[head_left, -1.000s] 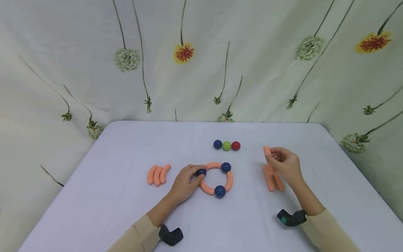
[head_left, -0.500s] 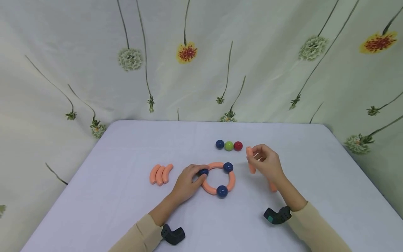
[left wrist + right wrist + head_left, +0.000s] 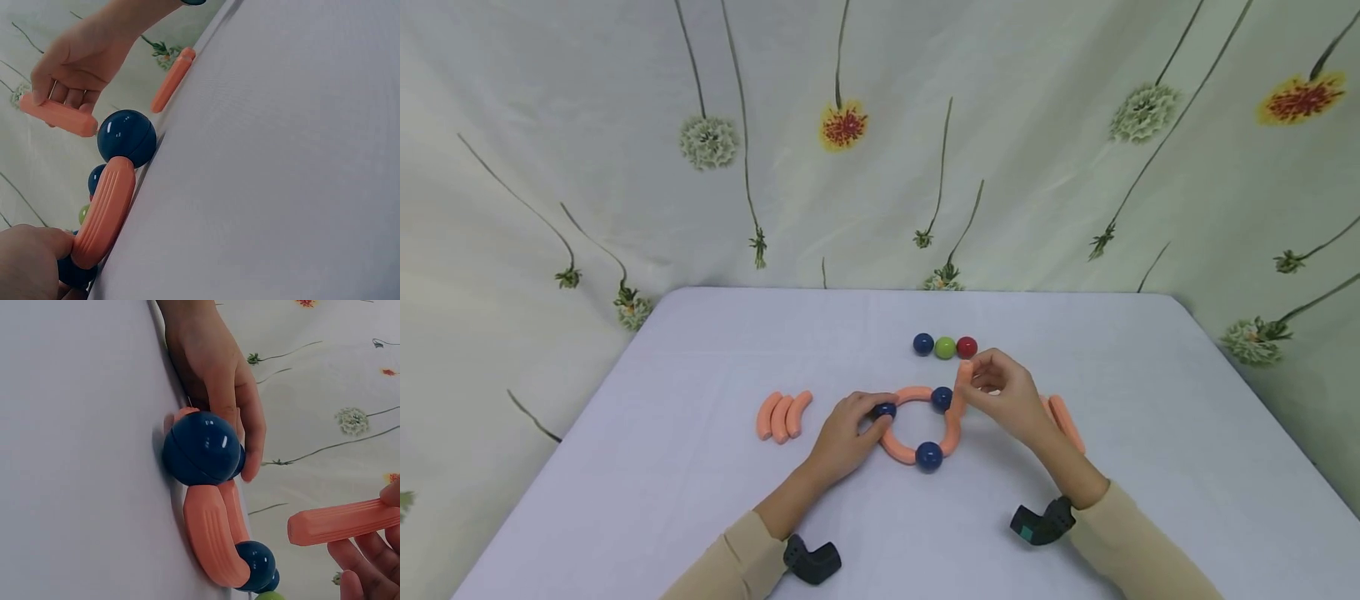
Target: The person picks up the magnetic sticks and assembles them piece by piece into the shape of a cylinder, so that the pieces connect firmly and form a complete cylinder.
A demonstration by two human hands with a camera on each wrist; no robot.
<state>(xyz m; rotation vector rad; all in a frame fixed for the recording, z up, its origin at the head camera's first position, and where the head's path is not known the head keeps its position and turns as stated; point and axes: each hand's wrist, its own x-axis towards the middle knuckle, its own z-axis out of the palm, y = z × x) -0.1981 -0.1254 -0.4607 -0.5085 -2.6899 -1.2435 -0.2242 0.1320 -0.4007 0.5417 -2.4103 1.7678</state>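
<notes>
A ring of curved orange rods (image 3: pixel 897 448) and blue balls lies flat on the table in the head view. My left hand (image 3: pixel 842 437) grips the blue ball (image 3: pixel 886 410) at the ring's left side, thumb and fingers around it. My right hand (image 3: pixel 1007 396) pinches a straight orange rod (image 3: pixel 964 386), raised over the ring's right side close to the back-right blue ball (image 3: pixel 942 399). In the right wrist view, this rod (image 3: pixel 344 522) hangs apart from the ring. The front blue ball (image 3: pixel 127 138) shows large in the left wrist view, joined to a ribbed curved rod (image 3: pixel 106 212).
Several curved orange rods (image 3: pixel 783 417) lie side by side left of the ring. Behind it sit a loose blue ball (image 3: pixel 923 343), a green ball (image 3: pixel 945 347) and a red ball (image 3: pixel 967 347) in a row. Straight orange rods (image 3: pixel 1066 423) lie at right, partly behind the right arm.
My right hand has lifted the straight rod from the pile at right and carried it left to the ring. The left hand keeps its grip on the blue ball.
</notes>
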